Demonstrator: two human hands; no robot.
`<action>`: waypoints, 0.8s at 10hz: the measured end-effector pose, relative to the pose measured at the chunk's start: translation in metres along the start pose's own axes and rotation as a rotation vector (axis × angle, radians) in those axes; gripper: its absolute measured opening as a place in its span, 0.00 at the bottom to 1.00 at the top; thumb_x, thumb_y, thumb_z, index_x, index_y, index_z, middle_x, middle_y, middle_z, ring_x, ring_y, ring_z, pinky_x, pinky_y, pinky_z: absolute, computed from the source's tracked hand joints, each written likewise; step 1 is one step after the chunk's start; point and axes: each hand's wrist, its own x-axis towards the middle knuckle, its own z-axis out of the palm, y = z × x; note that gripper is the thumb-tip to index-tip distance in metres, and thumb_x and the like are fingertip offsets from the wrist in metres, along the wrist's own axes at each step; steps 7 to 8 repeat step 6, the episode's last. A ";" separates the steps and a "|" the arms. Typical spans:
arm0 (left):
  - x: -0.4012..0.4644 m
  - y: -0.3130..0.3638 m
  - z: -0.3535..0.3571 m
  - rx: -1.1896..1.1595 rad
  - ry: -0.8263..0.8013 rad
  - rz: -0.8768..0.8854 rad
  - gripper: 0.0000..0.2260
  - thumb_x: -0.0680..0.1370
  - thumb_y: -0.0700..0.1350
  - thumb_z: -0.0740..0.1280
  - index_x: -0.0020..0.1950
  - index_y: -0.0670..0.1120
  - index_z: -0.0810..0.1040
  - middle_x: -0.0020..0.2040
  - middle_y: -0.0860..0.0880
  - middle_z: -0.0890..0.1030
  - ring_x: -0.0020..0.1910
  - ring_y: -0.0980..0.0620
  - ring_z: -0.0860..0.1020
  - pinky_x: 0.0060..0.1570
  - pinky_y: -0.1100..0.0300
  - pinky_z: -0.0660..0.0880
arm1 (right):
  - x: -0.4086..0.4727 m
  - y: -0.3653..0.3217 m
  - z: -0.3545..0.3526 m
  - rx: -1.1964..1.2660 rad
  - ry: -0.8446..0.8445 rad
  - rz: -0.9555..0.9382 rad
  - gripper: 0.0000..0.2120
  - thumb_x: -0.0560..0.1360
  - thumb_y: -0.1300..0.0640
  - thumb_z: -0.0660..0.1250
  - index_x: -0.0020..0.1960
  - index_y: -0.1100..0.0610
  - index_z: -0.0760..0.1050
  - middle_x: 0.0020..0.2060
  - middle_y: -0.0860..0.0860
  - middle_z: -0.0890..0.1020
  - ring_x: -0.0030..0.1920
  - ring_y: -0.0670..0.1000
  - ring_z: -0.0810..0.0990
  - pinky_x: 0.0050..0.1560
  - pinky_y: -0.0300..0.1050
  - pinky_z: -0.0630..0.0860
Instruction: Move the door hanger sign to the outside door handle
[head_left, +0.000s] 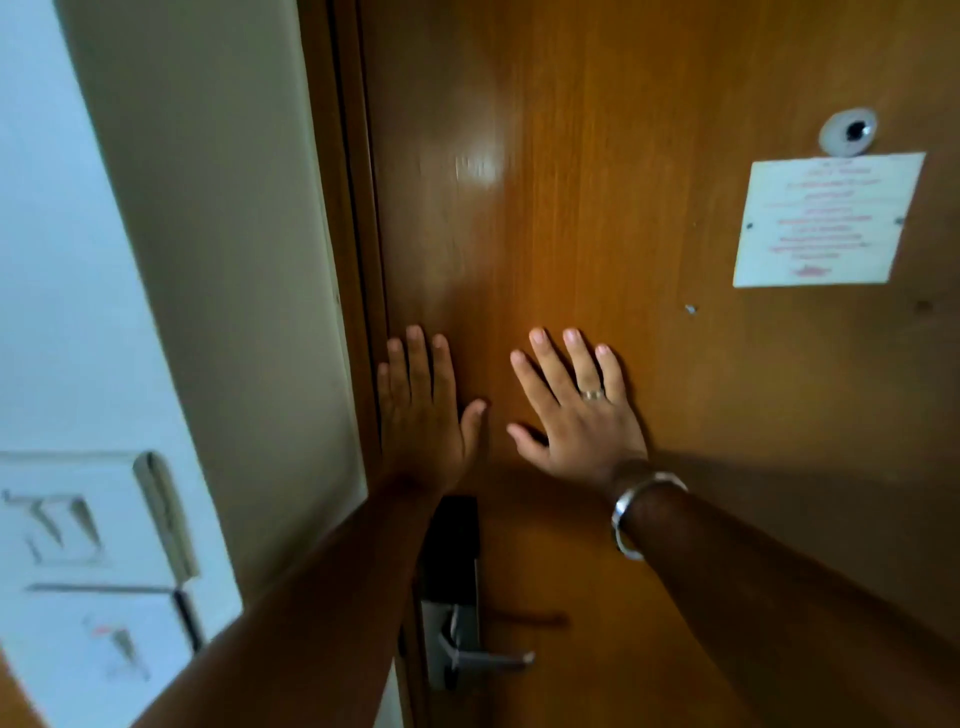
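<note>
A brown wooden door (623, 156) fills the view and sits flush in its frame. My left hand (423, 410) lies flat on it by the frame edge, fingers spread, holding nothing. My right hand (576, 410), wearing a ring and a metal bracelet, presses flat on the door just to the right, also holding nothing. Below the hands a metal lever handle (483, 661) sticks out from a lock plate with a black upper part (451, 545). No door hanger sign shows anywhere in view; nothing hangs on this handle.
A white notice with red print (826, 221) is fixed to the door at the upper right, under a peephole (848, 132). Left of the frame is a pale wall (208, 260) with a white switch panel (88, 551).
</note>
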 end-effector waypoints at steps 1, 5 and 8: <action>0.001 -0.007 0.015 -0.007 0.082 0.046 0.33 0.82 0.60 0.50 0.81 0.42 0.51 0.80 0.37 0.52 0.80 0.37 0.48 0.78 0.42 0.44 | 0.000 0.002 0.014 -0.032 0.054 -0.016 0.38 0.75 0.35 0.54 0.80 0.53 0.53 0.80 0.56 0.53 0.79 0.62 0.51 0.75 0.63 0.49; 0.015 -0.007 -0.051 0.105 -0.182 0.085 0.36 0.80 0.65 0.51 0.82 0.45 0.49 0.82 0.40 0.49 0.80 0.38 0.47 0.76 0.42 0.37 | 0.033 0.000 -0.053 -0.006 -0.178 0.176 0.45 0.72 0.32 0.58 0.80 0.55 0.50 0.79 0.60 0.53 0.78 0.62 0.51 0.75 0.67 0.51; 0.048 -0.005 -0.075 0.060 -0.137 0.061 0.37 0.80 0.66 0.53 0.82 0.48 0.45 0.82 0.41 0.44 0.80 0.40 0.42 0.76 0.44 0.34 | 0.076 0.016 -0.087 0.002 -0.150 0.244 0.48 0.71 0.29 0.58 0.80 0.55 0.48 0.79 0.60 0.52 0.78 0.63 0.50 0.75 0.67 0.50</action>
